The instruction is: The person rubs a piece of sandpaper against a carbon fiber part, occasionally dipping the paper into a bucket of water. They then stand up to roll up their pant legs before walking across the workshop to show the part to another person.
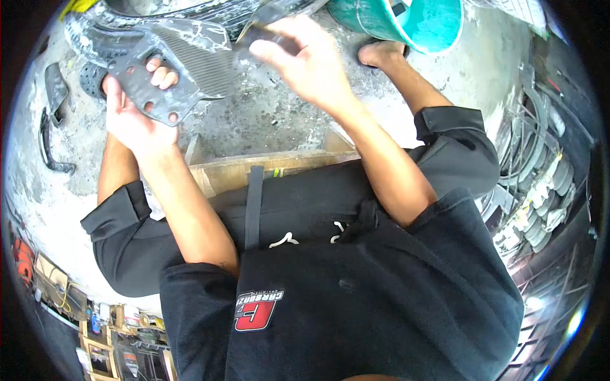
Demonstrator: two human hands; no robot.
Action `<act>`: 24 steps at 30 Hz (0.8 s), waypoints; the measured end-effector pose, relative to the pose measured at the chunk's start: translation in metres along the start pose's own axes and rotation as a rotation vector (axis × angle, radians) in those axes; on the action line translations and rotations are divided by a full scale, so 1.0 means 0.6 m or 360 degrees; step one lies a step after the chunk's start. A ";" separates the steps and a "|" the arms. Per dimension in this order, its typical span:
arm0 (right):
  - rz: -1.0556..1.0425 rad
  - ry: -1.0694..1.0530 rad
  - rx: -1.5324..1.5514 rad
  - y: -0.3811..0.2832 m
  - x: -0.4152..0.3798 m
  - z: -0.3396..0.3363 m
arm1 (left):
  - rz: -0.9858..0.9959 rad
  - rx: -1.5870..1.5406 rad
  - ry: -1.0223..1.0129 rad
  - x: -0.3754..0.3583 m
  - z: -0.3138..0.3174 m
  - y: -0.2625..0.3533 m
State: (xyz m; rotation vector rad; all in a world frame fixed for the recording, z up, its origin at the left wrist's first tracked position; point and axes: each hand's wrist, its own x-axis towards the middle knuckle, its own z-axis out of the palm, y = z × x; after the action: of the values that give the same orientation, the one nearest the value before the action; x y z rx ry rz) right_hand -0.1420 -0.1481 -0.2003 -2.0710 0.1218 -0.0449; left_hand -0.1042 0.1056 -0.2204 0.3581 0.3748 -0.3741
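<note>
My left hand (143, 117) grips a grey carbon-fibre panel (194, 57) by its flat plate end, with the thumb on the near side and fingertips showing through or past the plate's cutout. Several round holes run along the plate, and its wider wing shows a woven pattern with whitish dust. To the right of the panel, raised and apart from it, my right hand (308, 66) is closed around a dark, thin piece (279, 39). That piece is blurred, and its kind cannot be made out.
A teal bucket (454, 32) stands at the upper right beside my bare foot (381, 52). Dusty black parts (95, 38) lie at the top left, and curved dark pieces (56, 95) on the floor. Stacked parts (540, 190) fill the right side. A wooden stool edge (219, 176) shows below me.
</note>
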 end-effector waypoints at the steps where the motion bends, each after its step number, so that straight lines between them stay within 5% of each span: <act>1: 0.0021 -0.0063 0.0003 0.004 -0.009 0.008 | 0.0031 0.0046 0.0122 0.003 0.006 0.001; 6: 0.0003 -0.0188 0.0070 -0.001 -0.025 0.043 | 0.0138 0.0308 0.0285 0.007 0.015 0.004; 8: -0.0064 -0.0231 0.0096 -0.007 -0.034 0.038 | -0.0578 -0.0197 -0.0198 0.025 -0.050 0.029; 9: -0.0005 -0.0294 0.0066 -0.015 -0.041 0.027 | -0.0467 -0.0449 -0.0392 0.040 -0.072 0.009; 12: 0.0277 -0.0449 0.0114 -0.015 -0.046 0.030 | -0.0481 -0.0451 -0.0291 0.034 -0.072 0.012; 14: -0.0334 -0.0192 -0.0135 -0.008 -0.030 0.051 | -0.0375 -0.0442 -0.0057 0.028 -0.052 0.010; 20: -0.0613 -0.0308 -0.0259 -0.003 -0.032 0.045 | -0.0507 -0.0131 -0.0057 0.031 -0.098 0.027; 21: -0.0576 -0.0305 -0.0286 -0.005 -0.030 0.047 | -0.0238 0.0050 0.0456 0.023 -0.049 0.012; 24: -0.0520 -0.0238 -0.0305 -0.003 -0.004 0.068 | -0.0343 -0.0369 0.0061 0.021 -0.047 0.006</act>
State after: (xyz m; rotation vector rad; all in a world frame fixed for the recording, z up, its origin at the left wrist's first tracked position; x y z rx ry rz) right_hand -0.1409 -0.1111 -0.2182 -2.2580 -0.3162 -0.0803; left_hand -0.0997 0.1167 -0.2489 0.0979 0.4909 -0.5295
